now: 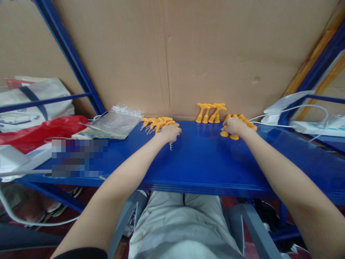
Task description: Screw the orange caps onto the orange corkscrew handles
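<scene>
On the blue shelf (pixel 205 162), my left hand (pixel 169 132) rests closed at the near edge of a pile of orange plastic corkscrews (pixel 156 123); a metal spiral (pixel 171 146) hangs from under its fingers. My right hand (pixel 235 126) lies curled over a second pile of orange plastic pieces (pixel 244 120), with two round orange ends (pixel 229 135) showing just below it. Several orange T-shaped pieces (pixel 211 112) lean against the cardboard wall (pixel 172 54) between the two hands.
A clear plastic bag (pixel 114 122) lies left of the corkscrews, beside a red bag (pixel 43 130) and white bags. White cables and a power strip (pixel 309 126) sit at the right. Blue frame bars cross both sides. My lap and a grey chair are below the shelf edge.
</scene>
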`<state>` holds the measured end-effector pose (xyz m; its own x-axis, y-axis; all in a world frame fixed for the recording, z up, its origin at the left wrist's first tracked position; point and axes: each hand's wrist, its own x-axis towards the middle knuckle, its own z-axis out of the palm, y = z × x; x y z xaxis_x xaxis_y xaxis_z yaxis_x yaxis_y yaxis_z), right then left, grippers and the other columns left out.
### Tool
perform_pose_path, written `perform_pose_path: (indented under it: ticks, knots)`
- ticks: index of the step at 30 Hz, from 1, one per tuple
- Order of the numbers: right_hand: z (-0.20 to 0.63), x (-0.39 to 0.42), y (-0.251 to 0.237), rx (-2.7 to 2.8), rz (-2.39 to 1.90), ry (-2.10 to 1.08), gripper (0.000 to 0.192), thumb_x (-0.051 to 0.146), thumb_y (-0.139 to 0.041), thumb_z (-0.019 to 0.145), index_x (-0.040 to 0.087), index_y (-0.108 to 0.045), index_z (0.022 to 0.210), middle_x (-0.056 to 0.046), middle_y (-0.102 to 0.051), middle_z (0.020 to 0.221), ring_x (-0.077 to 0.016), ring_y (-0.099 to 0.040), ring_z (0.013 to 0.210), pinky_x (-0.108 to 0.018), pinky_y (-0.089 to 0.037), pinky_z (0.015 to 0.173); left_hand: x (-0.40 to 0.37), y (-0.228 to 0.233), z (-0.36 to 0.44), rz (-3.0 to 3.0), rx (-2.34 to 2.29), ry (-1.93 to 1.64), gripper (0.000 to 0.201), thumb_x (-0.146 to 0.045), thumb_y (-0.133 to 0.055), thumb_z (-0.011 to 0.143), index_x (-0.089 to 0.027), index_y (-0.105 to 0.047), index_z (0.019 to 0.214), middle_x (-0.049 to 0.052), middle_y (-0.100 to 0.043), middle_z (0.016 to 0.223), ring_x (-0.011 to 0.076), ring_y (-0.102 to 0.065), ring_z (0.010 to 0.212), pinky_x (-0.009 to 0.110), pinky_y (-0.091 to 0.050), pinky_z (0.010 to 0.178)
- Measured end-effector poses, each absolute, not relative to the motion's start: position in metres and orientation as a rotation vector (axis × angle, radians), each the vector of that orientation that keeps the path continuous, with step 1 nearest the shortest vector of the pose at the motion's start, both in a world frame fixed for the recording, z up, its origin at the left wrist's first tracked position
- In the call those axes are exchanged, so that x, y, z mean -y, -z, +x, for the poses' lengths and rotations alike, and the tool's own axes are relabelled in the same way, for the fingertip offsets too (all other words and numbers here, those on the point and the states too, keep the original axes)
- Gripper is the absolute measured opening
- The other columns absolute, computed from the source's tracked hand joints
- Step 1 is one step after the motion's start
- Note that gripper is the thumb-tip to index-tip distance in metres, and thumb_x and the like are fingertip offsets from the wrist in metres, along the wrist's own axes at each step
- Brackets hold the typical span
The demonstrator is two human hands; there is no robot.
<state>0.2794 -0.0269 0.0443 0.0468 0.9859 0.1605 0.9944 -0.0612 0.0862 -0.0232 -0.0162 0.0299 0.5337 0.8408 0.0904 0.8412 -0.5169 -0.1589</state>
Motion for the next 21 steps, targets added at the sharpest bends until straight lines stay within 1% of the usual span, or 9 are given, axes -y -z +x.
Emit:
perform_pose_path:
  ticks: [4, 7, 10, 13, 17, 21]
  knots:
    - [0.277, 0.025, -0.042, 2.15, -2.201, 0.299, 0.022, 0.026, -0.067, 0.089, 0.019, -0.08, 0.105, -0.014, -0.077, 0.11, -0.0307, -0.068, 0.111, -0.04, -0.051, 0.096, 0.01, -0.024, -0.025, -2.558, 1.393, 0.028, 0.036, -0.006, -0.06, 0.079, -0.023, -0.074, 0.106, 0.008, -0.066, 0.124, 0.0234, -0.061, 0.116, 0.031, -0.049, 0.094]
    - [0.276, 0.024, -0.04, 2.156, -2.151, 0.279, 0.02, 0.028, -0.069, 0.088, 0.023, -0.08, 0.104, -0.01, -0.078, 0.11, -0.03, -0.068, 0.112, -0.04, -0.051, 0.098, 0.007, -0.021, -0.025, -2.543, 1.385, 0.076, 0.033, -0.006, -0.055, 0.083, -0.023, -0.075, 0.103, 0.008, -0.066, 0.119, 0.0218, -0.062, 0.111, 0.029, -0.049, 0.091]
    - [0.275, 0.024, -0.039, 2.131, -2.109, 0.224, 0.021, 0.026, -0.071, 0.087, 0.023, -0.08, 0.105, -0.011, -0.077, 0.111, -0.0314, -0.068, 0.113, -0.042, -0.05, 0.099, 0.006, -0.018, -0.025, -2.533, 1.403, 0.13, 0.03, -0.007, -0.054, 0.084, -0.02, -0.077, 0.099, 0.011, -0.065, 0.116, 0.024, -0.064, 0.106, 0.032, -0.05, 0.089]
    - [0.273, 0.026, -0.039, 2.122, -2.106, 0.189, 0.024, 0.025, -0.07, 0.087, 0.022, -0.08, 0.109, -0.013, -0.076, 0.115, -0.0316, -0.067, 0.115, -0.041, -0.05, 0.099, 0.008, -0.017, -0.023, -2.517, 1.421, 0.178, 0.026, -0.01, -0.055, 0.086, -0.019, -0.077, 0.096, 0.012, -0.065, 0.116, 0.0263, -0.064, 0.106, 0.035, -0.05, 0.09]
    - [0.27, 0.029, -0.041, 2.113, -2.115, 0.173, 0.025, 0.025, -0.069, 0.089, 0.023, -0.079, 0.112, -0.012, -0.076, 0.116, -0.0309, -0.068, 0.113, -0.04, -0.051, 0.098, 0.011, -0.016, -0.019, -2.443, 1.447, 0.161, 0.03, -0.014, -0.05, 0.091, -0.019, -0.076, 0.105, 0.013, -0.065, 0.119, 0.0283, -0.064, 0.111, 0.037, -0.051, 0.092]
    - [0.265, 0.032, -0.043, 2.099, -2.117, 0.156, 0.025, 0.023, -0.069, 0.089, 0.021, -0.079, 0.111, -0.014, -0.076, 0.115, -0.033, -0.069, 0.112, -0.042, -0.051, 0.098, 0.015, -0.016, -0.013, -2.379, 1.561, 0.215, 0.034, -0.016, -0.047, 0.092, -0.019, -0.074, 0.112, 0.013, -0.064, 0.121, 0.0282, -0.066, 0.106, 0.036, -0.053, 0.087]
